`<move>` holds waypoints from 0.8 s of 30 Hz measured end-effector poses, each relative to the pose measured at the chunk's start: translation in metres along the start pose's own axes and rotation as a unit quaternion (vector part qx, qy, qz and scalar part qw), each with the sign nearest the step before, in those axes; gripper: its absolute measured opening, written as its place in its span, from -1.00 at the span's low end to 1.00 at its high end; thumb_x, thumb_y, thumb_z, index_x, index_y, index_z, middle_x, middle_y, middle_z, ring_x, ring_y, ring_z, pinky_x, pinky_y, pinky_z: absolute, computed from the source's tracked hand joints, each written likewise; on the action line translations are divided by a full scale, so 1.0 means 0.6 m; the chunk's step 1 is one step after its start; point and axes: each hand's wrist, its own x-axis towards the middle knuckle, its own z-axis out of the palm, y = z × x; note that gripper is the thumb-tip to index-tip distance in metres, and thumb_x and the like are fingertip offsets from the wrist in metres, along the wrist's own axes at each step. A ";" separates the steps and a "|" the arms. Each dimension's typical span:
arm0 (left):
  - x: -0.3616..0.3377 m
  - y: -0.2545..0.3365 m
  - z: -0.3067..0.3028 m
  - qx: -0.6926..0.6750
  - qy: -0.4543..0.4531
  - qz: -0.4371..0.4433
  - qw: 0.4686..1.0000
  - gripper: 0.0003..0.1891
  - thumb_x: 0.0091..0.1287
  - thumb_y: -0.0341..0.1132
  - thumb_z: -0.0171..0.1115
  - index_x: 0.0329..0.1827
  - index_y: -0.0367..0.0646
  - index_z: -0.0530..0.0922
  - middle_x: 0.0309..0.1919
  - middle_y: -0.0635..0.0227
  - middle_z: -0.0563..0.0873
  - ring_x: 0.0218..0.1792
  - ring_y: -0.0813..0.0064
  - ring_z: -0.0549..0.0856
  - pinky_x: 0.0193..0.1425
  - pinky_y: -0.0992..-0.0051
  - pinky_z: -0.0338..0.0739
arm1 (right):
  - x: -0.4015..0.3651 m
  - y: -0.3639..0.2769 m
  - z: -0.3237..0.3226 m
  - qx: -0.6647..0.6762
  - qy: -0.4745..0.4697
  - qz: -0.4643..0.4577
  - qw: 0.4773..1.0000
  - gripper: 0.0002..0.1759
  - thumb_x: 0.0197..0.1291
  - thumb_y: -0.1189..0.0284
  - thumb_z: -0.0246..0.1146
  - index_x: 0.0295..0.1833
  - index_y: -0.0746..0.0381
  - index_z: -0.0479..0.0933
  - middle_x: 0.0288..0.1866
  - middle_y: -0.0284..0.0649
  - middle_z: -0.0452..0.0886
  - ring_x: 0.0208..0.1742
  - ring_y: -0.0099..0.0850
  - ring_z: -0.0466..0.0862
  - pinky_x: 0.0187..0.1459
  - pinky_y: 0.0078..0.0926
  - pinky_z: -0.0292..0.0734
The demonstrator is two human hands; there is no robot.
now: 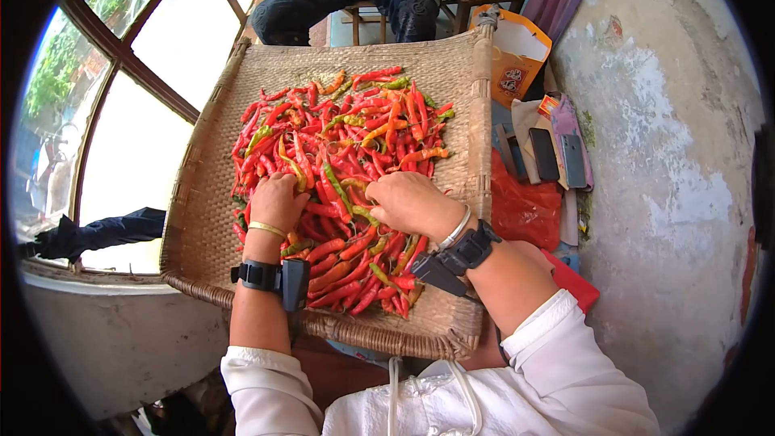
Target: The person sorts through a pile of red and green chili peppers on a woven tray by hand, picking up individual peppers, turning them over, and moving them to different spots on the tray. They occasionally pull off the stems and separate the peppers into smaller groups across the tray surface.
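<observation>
A broad heap of chili peppers (347, 137), mostly red with some green and orange ones, lies on a woven tray (206, 186). My left hand (278, 203) is closed at the left side of the heap, its curled fingers on the chili peppers and its fingertips partly hidden. On the right of the heap, my right hand (416, 203) has thumb and fingers drawn together on a chili pepper near the middle. A long green-and-red chili pepper (335, 186) lies between the two hands. Both wrists carry bracelets and black strapped devices.
Windows (129, 169) run along the left, with a dark folded umbrella (121, 232) by the sill. Beyond the tray sits another person (355, 0). To the right are an orange box (513, 52), two phones (574, 160), a red bag (525, 206) and a wall (662, 153).
</observation>
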 end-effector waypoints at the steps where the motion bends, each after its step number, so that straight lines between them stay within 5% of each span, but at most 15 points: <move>1: 0.000 0.000 0.000 0.006 0.001 0.003 1.000 -0.76 -0.01 -0.21 0.31 -0.42 -0.19 0.54 -0.35 0.17 0.61 -0.22 0.15 0.57 -0.04 0.24 0.43 | 0.000 -0.001 0.000 -0.001 -0.008 0.004 1.000 -0.80 -0.03 0.35 0.23 -0.37 0.27 0.50 -0.39 -0.05 0.57 -0.25 -0.08 0.59 -0.20 -0.15 0.48; 24: -0.007 0.010 -0.012 -0.040 0.046 -0.024 0.998 -0.69 0.12 -0.16 0.23 -0.15 -0.15 0.59 -0.26 0.15 0.63 -0.18 0.14 0.62 -0.11 0.24 0.50 | -0.001 -0.005 -0.001 -0.018 -0.045 0.024 0.999 -0.83 -0.03 0.40 0.23 -0.35 0.28 0.50 -0.39 -0.06 0.58 -0.24 -0.10 0.61 -0.21 -0.15 0.49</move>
